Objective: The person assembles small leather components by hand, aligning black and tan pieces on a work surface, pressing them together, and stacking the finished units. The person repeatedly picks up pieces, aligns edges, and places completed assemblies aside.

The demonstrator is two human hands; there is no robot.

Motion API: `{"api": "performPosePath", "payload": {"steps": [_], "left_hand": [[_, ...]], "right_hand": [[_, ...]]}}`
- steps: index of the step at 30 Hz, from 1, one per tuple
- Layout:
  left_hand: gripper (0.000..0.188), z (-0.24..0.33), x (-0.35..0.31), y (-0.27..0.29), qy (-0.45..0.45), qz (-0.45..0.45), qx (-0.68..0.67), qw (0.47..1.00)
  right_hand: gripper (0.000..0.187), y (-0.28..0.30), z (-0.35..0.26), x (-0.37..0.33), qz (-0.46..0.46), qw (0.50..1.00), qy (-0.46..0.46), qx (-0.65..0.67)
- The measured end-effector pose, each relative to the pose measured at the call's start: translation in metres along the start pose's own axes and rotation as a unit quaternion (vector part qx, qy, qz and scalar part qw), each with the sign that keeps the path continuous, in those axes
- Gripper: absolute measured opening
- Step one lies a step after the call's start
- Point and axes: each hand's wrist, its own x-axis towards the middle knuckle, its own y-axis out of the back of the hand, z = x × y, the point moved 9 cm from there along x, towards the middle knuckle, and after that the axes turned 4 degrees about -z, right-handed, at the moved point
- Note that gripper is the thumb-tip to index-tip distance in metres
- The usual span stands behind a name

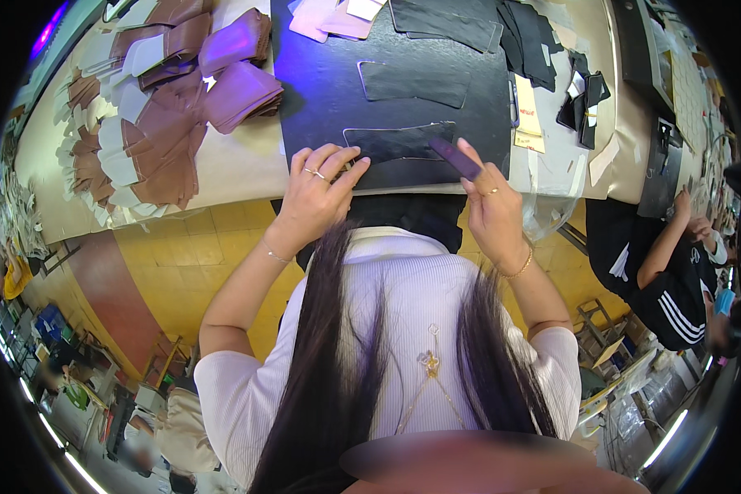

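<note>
The left hand (317,193) rests fingers-down on the near left corner of a black cut piece (399,142), pinning it flat against the dark mat (321,90) that covers the middle of the surface (230,169). Its grip is spread and pressing, not closed around anything. The right hand (492,206) holds a small dark flat tool (454,156) between thumb and forefinger, grip narrow and closed on it, with the tool's tip meeting the right end of the same black cut piece. The piece lies at the near edge of the mat, directly in front of the person, with its pale outline showing along the top and left sides. A second black piece (416,82) lies farther back on the mat, apart from the first. Stacks of brown pieces (165,140) fan out to the left, and purple-tinted folded pieces (239,82) sit just beside the mat's left edge. Another person in a dark striped top (667,280) works at the far right. Judged from the hand positions, the step in hand is working the tool along the edge of the pinned piece. The next move calls for steady downward pressure from the left hand so the piece does not shift, and a controlled stroke of the tool along the edge.
</note>
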Motion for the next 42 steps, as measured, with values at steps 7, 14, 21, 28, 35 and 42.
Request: {"api": "performPosePath", "payload": {"steps": [7,14,21,28,35,42], "left_hand": [[0.038,-0.006,-0.004,0.003,0.016,0.023,0.010,1.000],[0.035,-0.007,-0.007,0.006,0.031,0.022,-0.004,0.999],[0.031,-0.007,-0.008,0.016,0.031,0.039,0.001,0.999],[0.030,-0.009,0.010,0.019,0.028,0.064,-0.019,0.997],[0.030,-0.019,0.017,0.026,0.045,0.085,-0.011,0.995],[0.033,-0.018,0.031,0.018,0.034,0.063,-0.004,0.997]], "right_hand": [[0.050,-0.002,-0.003,0.004,-0.006,1.000,0.001,-0.022],[0.054,-0.017,-0.033,0.017,-0.036,0.997,0.071,-0.018],[0.050,-0.046,-0.063,0.047,-0.109,0.989,0.102,-0.015],[0.046,-0.009,-0.044,0.083,0.036,0.996,0.083,0.003],[0.046,-0.016,-0.044,0.094,0.002,0.994,0.102,-0.037],[0.046,-0.008,-0.048,0.107,0.048,0.992,0.118,-0.004]]}}
